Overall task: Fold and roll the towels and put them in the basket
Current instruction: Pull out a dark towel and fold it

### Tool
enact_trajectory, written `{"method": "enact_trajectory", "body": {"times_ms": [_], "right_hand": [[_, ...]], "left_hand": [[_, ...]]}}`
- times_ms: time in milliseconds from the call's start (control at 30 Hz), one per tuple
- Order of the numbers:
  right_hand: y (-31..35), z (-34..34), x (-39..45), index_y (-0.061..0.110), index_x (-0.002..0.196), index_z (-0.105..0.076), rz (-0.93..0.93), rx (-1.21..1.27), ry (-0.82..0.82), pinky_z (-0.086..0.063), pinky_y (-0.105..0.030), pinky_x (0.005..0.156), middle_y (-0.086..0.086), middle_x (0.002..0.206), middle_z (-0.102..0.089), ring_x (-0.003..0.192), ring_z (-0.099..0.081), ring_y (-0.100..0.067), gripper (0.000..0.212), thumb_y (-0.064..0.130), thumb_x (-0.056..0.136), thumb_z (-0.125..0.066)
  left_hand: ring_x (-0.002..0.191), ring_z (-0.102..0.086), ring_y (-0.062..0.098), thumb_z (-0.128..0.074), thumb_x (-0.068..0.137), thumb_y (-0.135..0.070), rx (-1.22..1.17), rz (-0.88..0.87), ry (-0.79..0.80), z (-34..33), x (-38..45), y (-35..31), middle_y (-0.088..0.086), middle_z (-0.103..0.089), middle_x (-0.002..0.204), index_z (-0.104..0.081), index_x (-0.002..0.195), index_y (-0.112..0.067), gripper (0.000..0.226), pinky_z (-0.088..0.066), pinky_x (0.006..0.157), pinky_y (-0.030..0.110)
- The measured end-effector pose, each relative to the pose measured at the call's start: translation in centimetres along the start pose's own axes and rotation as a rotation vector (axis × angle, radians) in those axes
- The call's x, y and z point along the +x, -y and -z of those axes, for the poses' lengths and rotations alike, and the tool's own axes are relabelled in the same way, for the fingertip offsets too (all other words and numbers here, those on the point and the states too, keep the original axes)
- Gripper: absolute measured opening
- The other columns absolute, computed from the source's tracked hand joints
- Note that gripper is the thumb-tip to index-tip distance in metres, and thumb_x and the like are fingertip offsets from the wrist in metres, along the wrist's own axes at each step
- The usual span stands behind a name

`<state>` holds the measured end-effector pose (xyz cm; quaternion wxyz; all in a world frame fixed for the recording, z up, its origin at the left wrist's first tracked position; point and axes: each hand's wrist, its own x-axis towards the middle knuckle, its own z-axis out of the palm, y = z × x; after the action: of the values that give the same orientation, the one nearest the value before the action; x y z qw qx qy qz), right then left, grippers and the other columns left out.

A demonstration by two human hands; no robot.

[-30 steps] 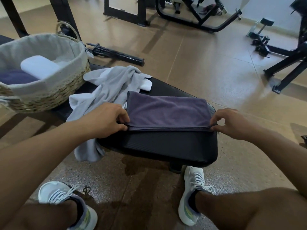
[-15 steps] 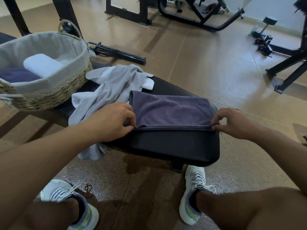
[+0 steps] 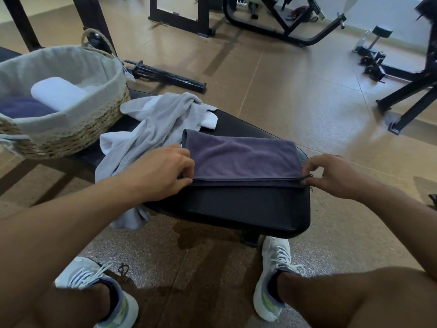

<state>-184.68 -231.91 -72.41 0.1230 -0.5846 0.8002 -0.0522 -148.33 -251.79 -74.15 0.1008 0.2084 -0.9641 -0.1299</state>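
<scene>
A dark purple towel (image 3: pixel 241 157) lies folded flat on the black padded bench (image 3: pixel 248 204). My left hand (image 3: pixel 163 171) pinches its near left corner. My right hand (image 3: pixel 331 174) pinches the near right corner. Both hold the stacked edges along the towel's front side. A crumpled grey towel (image 3: pixel 153 129) lies on the bench just left of the purple one, partly hanging off the near side. The woven basket (image 3: pixel 71 136) with a cloth liner stands at the bench's left end, holding a rolled white towel (image 3: pixel 59 93) and a dark blue towel (image 3: pixel 21 107).
A white cloth (image 3: pixel 209 120) peeks out behind the grey towel. Black gym machine frames (image 3: pixel 283 27) stand on the tan floor beyond the bench, another frame (image 3: pixel 411 100) at the right. A black bar (image 3: pixel 165 75) lies behind the basket. My shoes (image 3: pixel 274 275) rest under the bench.
My left hand has slid a little to the right along the towel's near edge. My right hand keeps its pinch on the right corner. The towel stays flat.
</scene>
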Motion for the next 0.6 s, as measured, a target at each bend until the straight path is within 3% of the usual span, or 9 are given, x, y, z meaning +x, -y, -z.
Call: {"method": "enact_trajectory", "body": {"times_ms": [133,267,333,433,533,600], "right_hand": [[0.5,0.5,-0.4,0.028,0.084,-0.073,0.016,-0.023,-0.056,-0.032,-0.012,0.066,0.015,0.091,-0.064,0.078,-0.05,0.007,0.015,0.03,0.077,-0.086],[0.7,0.3,-0.5,0.035,0.075,-0.073,0.061,-0.014,0.006,-0.04,-0.023,0.08,0.018,0.088,-0.067,0.088,-0.055,0.006,0.016,0.032,0.075,-0.088],[0.6,0.2,-0.3,0.04,0.075,-0.073,0.069,-0.032,0.059,-0.04,-0.022,0.082,0.019,0.09,-0.066,0.091,-0.056,0.005,0.016,0.033,0.076,-0.087],[0.5,0.5,-0.2,0.041,0.079,-0.072,0.081,-0.083,0.107,-0.042,-0.026,0.086,0.021,0.095,-0.063,0.095,-0.055,0.001,0.015,0.035,0.077,-0.086],[0.7,0.3,-0.3,0.038,0.083,-0.067,0.116,-0.172,0.105,-0.042,-0.026,0.085,0.018,0.097,-0.059,0.096,-0.053,-0.006,0.02,0.027,0.078,-0.082],[1.2,-0.3,-0.3,0.03,0.084,-0.064,0.134,-0.222,0.074,-0.042,-0.029,0.08,0.011,0.096,-0.058,0.094,-0.053,-0.011,0.018,0.023,0.075,-0.079]], "left_hand": [[0.086,-0.058,0.014,-0.078,0.082,-0.026,0.063,-0.057,-0.087,1.1,0.1,0.0,-0.01,-0.063,0.086,-0.071,0.076,-0.025,0.009,-0.049,0.072,0.033],[0.085,-0.061,0.017,-0.074,0.079,-0.023,0.186,-0.132,-0.012,0.6,0.3,0.0,-0.008,-0.065,0.082,-0.071,0.073,-0.024,0.007,-0.047,0.066,0.031],[0.088,-0.061,0.019,-0.07,0.08,-0.022,0.198,-0.116,0.064,-0.1,0.4,-0.1,-0.007,-0.066,0.084,-0.07,0.077,-0.024,0.004,-0.043,0.07,0.028],[0.094,-0.059,0.016,-0.066,0.084,-0.034,0.174,-0.062,0.085,-0.4,0.4,-0.4,-0.009,-0.063,0.092,-0.065,0.089,-0.027,0.008,-0.037,0.073,0.025],[0.101,-0.058,0.015,-0.063,0.086,-0.039,0.215,-0.03,0.112,-0.4,0.3,-0.9,-0.009,-0.062,0.102,-0.062,0.104,-0.029,0.021,-0.04,0.078,0.026],[0.095,-0.061,0.02,-0.061,0.085,-0.033,0.266,-0.032,0.072,-0.9,0.4,-1.4,-0.004,-0.065,0.097,-0.065,0.099,-0.024,0.018,-0.046,0.078,0.032]]}}
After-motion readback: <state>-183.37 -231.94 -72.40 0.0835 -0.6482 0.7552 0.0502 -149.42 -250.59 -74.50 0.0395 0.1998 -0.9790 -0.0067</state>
